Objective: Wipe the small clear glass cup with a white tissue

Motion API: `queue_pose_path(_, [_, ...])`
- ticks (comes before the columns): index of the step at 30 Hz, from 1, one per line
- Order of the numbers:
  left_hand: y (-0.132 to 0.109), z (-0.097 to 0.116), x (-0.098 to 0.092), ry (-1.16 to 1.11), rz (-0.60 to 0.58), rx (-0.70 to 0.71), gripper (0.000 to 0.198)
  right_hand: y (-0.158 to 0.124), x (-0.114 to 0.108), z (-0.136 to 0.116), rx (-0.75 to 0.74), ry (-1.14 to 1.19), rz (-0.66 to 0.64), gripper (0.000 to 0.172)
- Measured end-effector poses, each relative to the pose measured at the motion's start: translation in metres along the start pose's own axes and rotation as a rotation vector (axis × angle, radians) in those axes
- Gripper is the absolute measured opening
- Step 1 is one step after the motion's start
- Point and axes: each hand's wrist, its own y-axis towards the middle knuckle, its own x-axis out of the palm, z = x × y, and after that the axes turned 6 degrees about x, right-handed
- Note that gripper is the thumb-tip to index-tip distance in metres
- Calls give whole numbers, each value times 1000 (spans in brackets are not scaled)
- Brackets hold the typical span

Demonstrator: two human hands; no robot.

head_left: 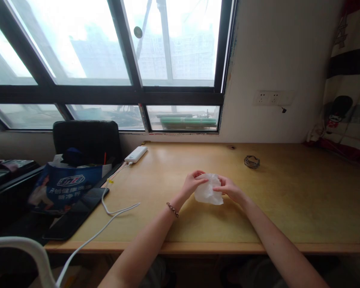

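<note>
A crumpled, whitish translucent sheet [209,191], perhaps thin plastic or tissue, is held just over the middle of the wooden desk. My left hand [194,183] pinches its upper left part, thumb in front and fingers behind. On the other side, my right hand [227,188] grips the right edge, with the thumb across the front. The fingers behind the sheet are partly hidden. A beaded bracelet [172,210] circles my left wrist.
The wooden desk [291,204] carries a dark round wire-like object [252,161], a white power bank [136,154] with cables [106,225], and a black tablet [78,214] at its left edge. Left of it, a blue bag [67,188] rests on a black chair [87,138].
</note>
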Motion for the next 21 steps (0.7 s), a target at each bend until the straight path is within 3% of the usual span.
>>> queue_pose_path(3, [1, 3, -2, -19, 69, -15, 32, 3, -6, 2, 23, -62, 38, 30])
queue_pose_path(8, [2, 8, -6, -30, 146, 71, 23, 8, -21, 5, -309, -278, 589, 16])
queue_pose_path(10, [1, 12, -7, -72, 111, 101, 25, 8, -24, 4, -433, -293, 701, 14])
queue_pose_path(13, [1, 14, -7, -165, 82, 82, 32, 5, -24, -1, -552, -159, 666, 20])
queue_pose_path(15, [1, 11, -6, -227, 72, -40, 37, 3, -21, -5, -575, -83, 633, 22])
queue_pose_path(19, [-1, 2, 1, -434, -93, -411, 46, 1, -13, -9, -497, 38, 537, 18])
queue_pose_path(21, [-3, 0, 5, -564, -156, -437, 46, 1, -11, -8, -422, 97, 438, 16])
